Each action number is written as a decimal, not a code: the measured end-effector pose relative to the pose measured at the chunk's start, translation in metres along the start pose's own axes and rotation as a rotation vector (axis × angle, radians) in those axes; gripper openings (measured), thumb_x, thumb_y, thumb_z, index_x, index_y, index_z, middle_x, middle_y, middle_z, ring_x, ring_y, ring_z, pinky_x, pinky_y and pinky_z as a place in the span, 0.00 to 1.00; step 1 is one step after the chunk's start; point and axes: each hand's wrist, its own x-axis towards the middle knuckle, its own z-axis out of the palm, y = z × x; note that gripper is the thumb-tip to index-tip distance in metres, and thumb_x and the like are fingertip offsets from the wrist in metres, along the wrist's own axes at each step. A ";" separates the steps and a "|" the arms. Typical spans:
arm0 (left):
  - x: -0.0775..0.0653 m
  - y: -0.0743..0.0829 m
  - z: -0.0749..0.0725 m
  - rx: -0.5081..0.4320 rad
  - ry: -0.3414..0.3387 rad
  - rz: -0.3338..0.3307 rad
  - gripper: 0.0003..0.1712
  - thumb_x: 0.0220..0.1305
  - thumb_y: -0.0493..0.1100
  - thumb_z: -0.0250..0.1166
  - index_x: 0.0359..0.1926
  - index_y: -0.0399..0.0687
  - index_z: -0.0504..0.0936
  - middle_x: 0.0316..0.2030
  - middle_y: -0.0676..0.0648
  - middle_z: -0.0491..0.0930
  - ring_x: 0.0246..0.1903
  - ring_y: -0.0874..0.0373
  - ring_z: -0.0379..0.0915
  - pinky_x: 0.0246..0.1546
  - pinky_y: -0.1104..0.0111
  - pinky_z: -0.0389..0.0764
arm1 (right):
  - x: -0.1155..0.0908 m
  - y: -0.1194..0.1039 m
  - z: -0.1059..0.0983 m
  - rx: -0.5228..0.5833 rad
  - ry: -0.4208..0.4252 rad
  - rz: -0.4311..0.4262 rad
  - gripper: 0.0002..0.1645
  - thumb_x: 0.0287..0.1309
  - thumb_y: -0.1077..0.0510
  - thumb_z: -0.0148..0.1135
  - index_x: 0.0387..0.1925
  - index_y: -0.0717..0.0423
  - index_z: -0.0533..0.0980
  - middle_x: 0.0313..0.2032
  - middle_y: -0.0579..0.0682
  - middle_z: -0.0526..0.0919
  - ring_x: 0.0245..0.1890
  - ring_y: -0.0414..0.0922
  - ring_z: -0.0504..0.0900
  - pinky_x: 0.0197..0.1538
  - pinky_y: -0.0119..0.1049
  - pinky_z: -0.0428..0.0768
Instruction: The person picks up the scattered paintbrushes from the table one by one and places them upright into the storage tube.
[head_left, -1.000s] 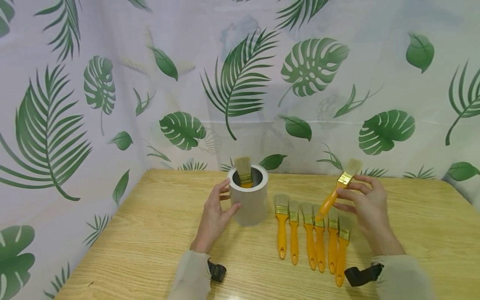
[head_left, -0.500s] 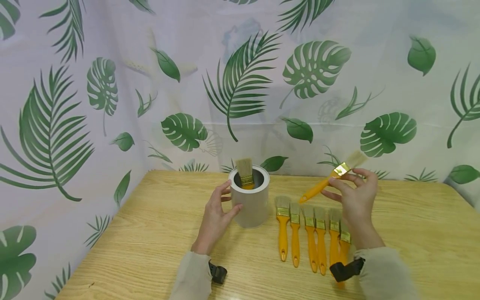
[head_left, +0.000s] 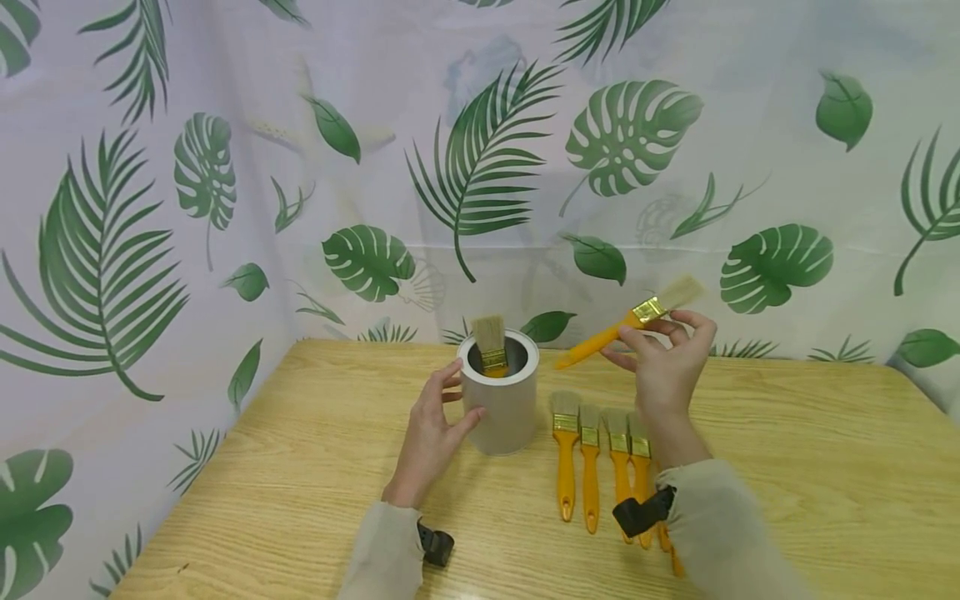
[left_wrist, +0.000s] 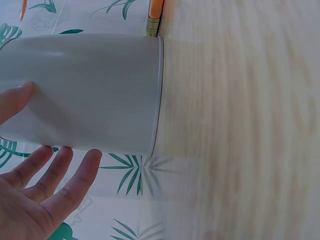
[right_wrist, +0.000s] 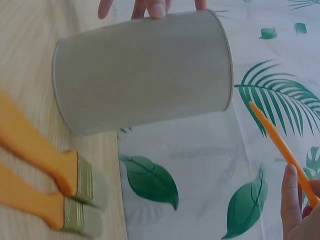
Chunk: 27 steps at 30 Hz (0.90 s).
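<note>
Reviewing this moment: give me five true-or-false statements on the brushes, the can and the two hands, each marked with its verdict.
1. The right hand holds a paintbrush with its handle end toward the paint can. True.
2. The paint can holds no brush. False: one brush sticks out of it, bristles up.
3. The loose brushes lie on the wooden table with their bristles toward the leaf-print backdrop. True.
4. The left hand rests flat on the wooden table. False: it grips the side of the paint can.
5. The held paintbrush has a black handle. False: its handle is orange.
</note>
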 end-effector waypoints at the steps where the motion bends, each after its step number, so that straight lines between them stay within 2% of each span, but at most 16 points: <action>1: 0.000 0.000 0.000 0.000 0.000 0.000 0.37 0.59 0.28 0.72 0.67 0.37 0.66 0.56 0.33 0.75 0.53 0.36 0.76 0.53 0.46 0.82 | -0.001 0.001 0.004 0.005 -0.005 -0.006 0.29 0.59 0.79 0.62 0.49 0.54 0.58 0.41 0.56 0.68 0.29 0.45 0.80 0.29 0.37 0.88; 8: 0.000 -0.001 0.000 -0.006 0.005 -0.002 0.37 0.59 0.28 0.72 0.67 0.38 0.66 0.56 0.33 0.75 0.53 0.36 0.77 0.52 0.45 0.82 | -0.005 0.009 0.029 0.003 -0.064 -0.025 0.30 0.59 0.81 0.61 0.48 0.54 0.58 0.41 0.55 0.70 0.30 0.45 0.79 0.29 0.37 0.88; 14: 0.001 0.001 0.001 -0.004 0.003 0.011 0.37 0.59 0.28 0.72 0.67 0.37 0.66 0.56 0.33 0.75 0.54 0.37 0.76 0.52 0.47 0.82 | -0.010 0.019 0.041 -0.081 -0.141 -0.029 0.29 0.60 0.80 0.61 0.51 0.56 0.57 0.43 0.55 0.70 0.33 0.43 0.81 0.32 0.38 0.88; 21: 0.000 0.001 0.000 0.006 -0.003 0.005 0.37 0.60 0.28 0.72 0.67 0.37 0.65 0.56 0.34 0.75 0.54 0.38 0.76 0.52 0.47 0.82 | -0.017 0.030 0.054 -0.297 -0.264 -0.129 0.28 0.56 0.82 0.62 0.51 0.63 0.61 0.43 0.57 0.72 0.33 0.41 0.79 0.33 0.31 0.87; 25: 0.000 0.000 0.000 0.005 -0.008 0.003 0.37 0.60 0.29 0.72 0.67 0.37 0.65 0.56 0.34 0.75 0.54 0.38 0.76 0.52 0.46 0.82 | -0.020 0.031 0.055 -0.484 -0.326 -0.252 0.24 0.54 0.78 0.67 0.48 0.68 0.67 0.41 0.62 0.77 0.35 0.49 0.81 0.37 0.25 0.81; 27: 0.000 0.000 0.000 0.000 -0.009 0.005 0.37 0.60 0.29 0.72 0.67 0.37 0.65 0.56 0.33 0.74 0.55 0.37 0.76 0.52 0.46 0.82 | -0.020 0.030 0.054 -0.551 -0.324 -0.295 0.22 0.54 0.76 0.69 0.47 0.69 0.69 0.40 0.62 0.78 0.37 0.53 0.81 0.37 0.23 0.77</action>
